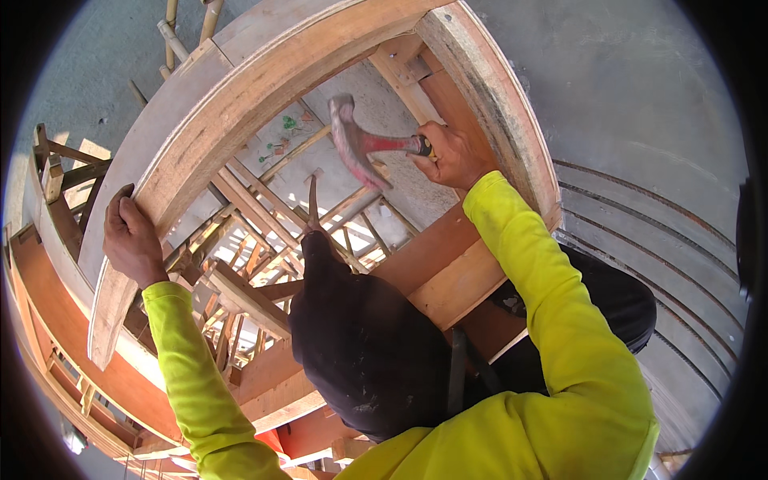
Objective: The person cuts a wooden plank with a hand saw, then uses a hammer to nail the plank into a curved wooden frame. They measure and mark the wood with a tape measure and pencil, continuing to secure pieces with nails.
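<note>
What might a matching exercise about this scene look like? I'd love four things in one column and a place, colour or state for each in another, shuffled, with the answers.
Things
1. Left hand
2. Sleeves
3. Right hand
4. Dark rods

Places, colours, states
A. Closed around the handle of a hammer
B. Side by side at the picture's right, against a grey surface
C. Against a curved wooden beam
D. Bright yellow-green

Right pairs: 1-C, 2-D, 3-A, 4-B

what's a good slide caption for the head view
Left hand holding a curved timber, right hand gripping a motion-blurred hammer.
</note>
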A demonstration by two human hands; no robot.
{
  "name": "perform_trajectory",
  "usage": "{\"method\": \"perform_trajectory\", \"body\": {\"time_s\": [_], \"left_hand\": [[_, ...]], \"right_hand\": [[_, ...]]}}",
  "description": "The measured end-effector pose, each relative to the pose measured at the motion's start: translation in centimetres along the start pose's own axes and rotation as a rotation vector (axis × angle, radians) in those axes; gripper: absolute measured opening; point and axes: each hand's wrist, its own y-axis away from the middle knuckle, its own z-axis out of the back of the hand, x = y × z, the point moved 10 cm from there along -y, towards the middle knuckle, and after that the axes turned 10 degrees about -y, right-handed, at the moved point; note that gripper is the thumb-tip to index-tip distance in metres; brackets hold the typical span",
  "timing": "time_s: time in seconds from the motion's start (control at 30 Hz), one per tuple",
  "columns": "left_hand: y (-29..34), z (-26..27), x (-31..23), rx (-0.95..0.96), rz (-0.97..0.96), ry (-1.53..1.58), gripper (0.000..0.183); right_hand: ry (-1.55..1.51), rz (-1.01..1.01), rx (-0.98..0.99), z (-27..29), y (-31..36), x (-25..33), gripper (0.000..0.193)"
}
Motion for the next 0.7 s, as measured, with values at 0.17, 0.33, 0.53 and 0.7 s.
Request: {"method": "perform_trajectory", "body": {"time_s": [0.17,0.33,0.53,0.7], "left_hand": [[-0.1,0.2,-0.8,-0.031,0.008,-0.032,0.033],[-0.1,-0.3,0.8,0.033,0.02,-0.011,0.034],[0.1,-0.1,-0.7,-0.006,0.001,-0.057,0.033],[0.1,0.0,0.2,-0.029,-0.042,-0.016,0.033]], "right_hand": [[0.015,-0.535,-0.1,-0.6,1.5,-5.7,0.041],[-0.032,0.169,-0.006,-1.3,-0.6,4.3,0.042],[0.091,-0.516,-0.076,-0.4,-0.1,-7.4,0.043],[0.033,0.073,-0.024,-0.7,0.2,3.7,0.041]]}}
